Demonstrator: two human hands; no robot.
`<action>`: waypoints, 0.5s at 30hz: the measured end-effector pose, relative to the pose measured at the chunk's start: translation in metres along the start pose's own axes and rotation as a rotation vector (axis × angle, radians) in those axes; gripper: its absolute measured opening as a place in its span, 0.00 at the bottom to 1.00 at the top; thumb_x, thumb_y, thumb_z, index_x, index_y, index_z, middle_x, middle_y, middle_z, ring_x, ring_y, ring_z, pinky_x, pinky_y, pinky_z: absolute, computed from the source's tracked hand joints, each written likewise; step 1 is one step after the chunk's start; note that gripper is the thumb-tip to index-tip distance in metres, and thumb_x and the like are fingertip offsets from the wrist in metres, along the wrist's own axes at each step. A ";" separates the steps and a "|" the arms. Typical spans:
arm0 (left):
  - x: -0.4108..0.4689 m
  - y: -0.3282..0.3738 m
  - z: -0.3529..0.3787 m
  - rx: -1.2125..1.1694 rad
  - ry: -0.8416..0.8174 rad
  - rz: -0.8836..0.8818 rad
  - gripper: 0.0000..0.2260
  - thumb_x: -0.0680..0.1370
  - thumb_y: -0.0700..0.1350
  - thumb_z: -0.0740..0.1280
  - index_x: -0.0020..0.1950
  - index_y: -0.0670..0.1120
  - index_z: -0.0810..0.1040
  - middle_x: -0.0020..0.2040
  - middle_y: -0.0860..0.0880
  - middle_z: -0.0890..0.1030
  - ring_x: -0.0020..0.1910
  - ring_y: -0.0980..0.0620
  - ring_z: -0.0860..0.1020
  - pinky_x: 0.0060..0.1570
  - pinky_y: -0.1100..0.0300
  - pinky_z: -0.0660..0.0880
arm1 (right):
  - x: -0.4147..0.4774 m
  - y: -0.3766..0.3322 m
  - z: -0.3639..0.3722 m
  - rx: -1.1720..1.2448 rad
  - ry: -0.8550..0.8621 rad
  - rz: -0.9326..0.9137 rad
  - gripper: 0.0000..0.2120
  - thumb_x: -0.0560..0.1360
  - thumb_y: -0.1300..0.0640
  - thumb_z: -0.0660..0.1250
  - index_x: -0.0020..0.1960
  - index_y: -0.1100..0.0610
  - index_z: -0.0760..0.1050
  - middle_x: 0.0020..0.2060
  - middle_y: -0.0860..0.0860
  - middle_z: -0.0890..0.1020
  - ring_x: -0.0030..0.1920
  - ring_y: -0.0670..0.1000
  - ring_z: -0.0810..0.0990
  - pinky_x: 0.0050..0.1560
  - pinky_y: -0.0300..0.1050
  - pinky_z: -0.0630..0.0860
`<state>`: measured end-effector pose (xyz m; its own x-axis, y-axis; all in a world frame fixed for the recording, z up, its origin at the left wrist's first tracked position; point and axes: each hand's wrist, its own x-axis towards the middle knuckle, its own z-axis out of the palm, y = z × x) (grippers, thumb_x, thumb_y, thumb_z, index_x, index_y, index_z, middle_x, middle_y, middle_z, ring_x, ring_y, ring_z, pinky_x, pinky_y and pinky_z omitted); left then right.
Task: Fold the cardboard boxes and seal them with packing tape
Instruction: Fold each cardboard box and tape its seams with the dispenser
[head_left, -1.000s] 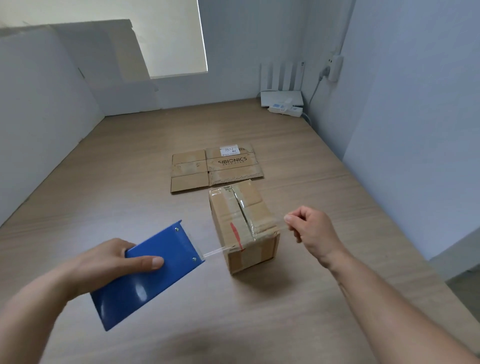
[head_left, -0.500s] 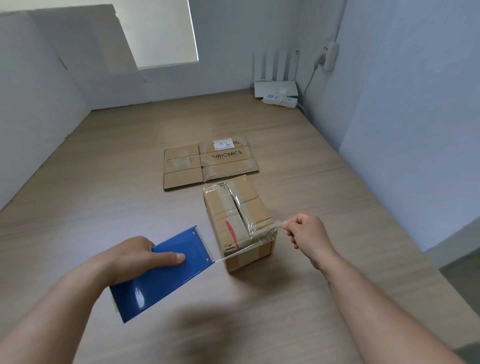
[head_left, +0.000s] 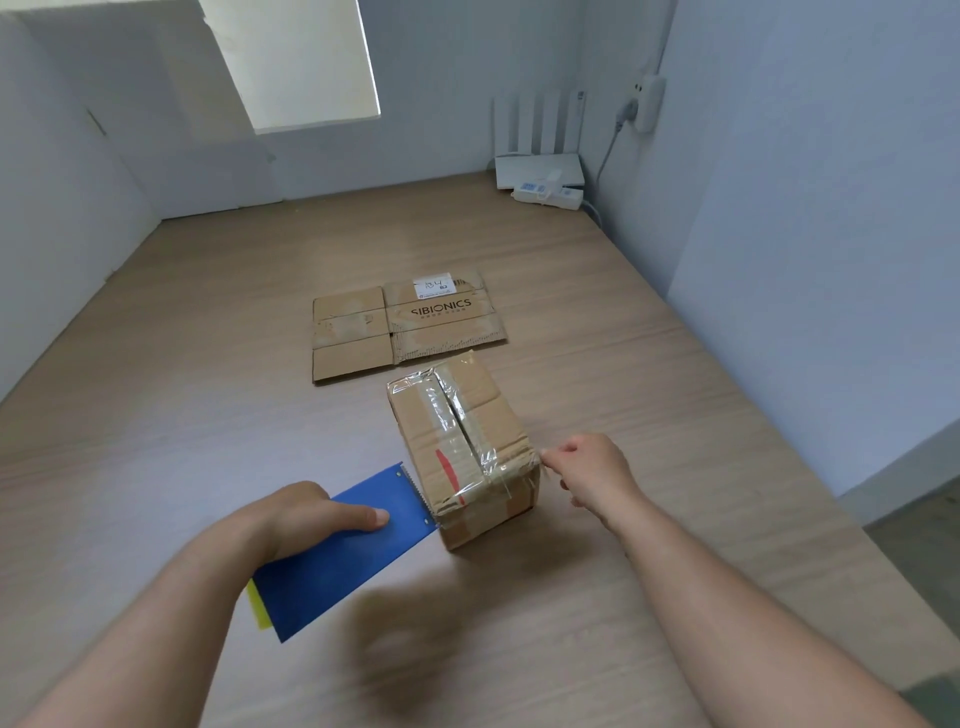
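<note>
A small brown made-up box (head_left: 462, 447) sat in the middle of the wooden top (head_left: 208, 415), close to the person. Its top flaps were down, and shiny clear tape (head_left: 483, 473) ran along the line where they met. More of that tape went across the near end of the box, over a red mark (head_left: 445, 467). The left hand (head_left: 306, 519) gripped a blue tape holder (head_left: 358, 545), with the thumb lying flat on its top side and the other fingers hidden under it. The toothed end of the holder touched the near left corner of the box. A yellow piece (head_left: 258, 608) stuck out at the back of the holder. The right hand (head_left: 592, 473) was on the other side of the box, right beside its near right corner. Its fingers were curled in, and the fingertips pinched the end of the tape at that corner. Behind the made-up box, a little to the left, a flat box (head_left: 405, 327) lay on the wood with the word SIBIONICS on it. Far away in the corner stood a white router (head_left: 537, 166) with a power strip (head_left: 548, 195) in front of it. A plug (head_left: 647, 104) sat on the wall just above them.
</note>
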<state>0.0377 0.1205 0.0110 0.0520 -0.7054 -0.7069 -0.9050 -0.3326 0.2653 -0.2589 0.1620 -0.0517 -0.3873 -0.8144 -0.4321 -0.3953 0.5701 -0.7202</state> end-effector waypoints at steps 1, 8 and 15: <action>0.000 0.000 0.000 0.008 0.005 -0.001 0.30 0.56 0.71 0.72 0.42 0.47 0.82 0.38 0.50 0.84 0.36 0.52 0.83 0.36 0.59 0.71 | 0.000 0.002 0.000 -0.138 0.055 0.014 0.15 0.73 0.50 0.68 0.56 0.56 0.78 0.53 0.56 0.81 0.54 0.57 0.79 0.49 0.48 0.74; -0.001 -0.001 0.004 0.008 0.016 -0.007 0.28 0.61 0.70 0.72 0.44 0.47 0.81 0.40 0.49 0.83 0.39 0.51 0.82 0.39 0.59 0.73 | -0.020 -0.008 0.021 -0.143 0.222 -0.262 0.11 0.74 0.44 0.66 0.41 0.51 0.73 0.42 0.48 0.77 0.46 0.51 0.75 0.42 0.44 0.68; -0.025 -0.018 -0.013 -0.101 -0.082 -0.050 0.32 0.54 0.69 0.74 0.45 0.47 0.84 0.37 0.49 0.85 0.37 0.49 0.84 0.43 0.58 0.76 | -0.012 -0.011 0.025 0.192 0.146 -0.184 0.10 0.72 0.55 0.72 0.36 0.57 0.73 0.34 0.51 0.78 0.39 0.51 0.75 0.42 0.46 0.71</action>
<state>0.0587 0.1356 0.0323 0.0579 -0.6344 -0.7708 -0.8550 -0.4302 0.2898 -0.2288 0.1628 -0.0519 -0.4450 -0.8701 -0.2119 -0.3105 0.3718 -0.8748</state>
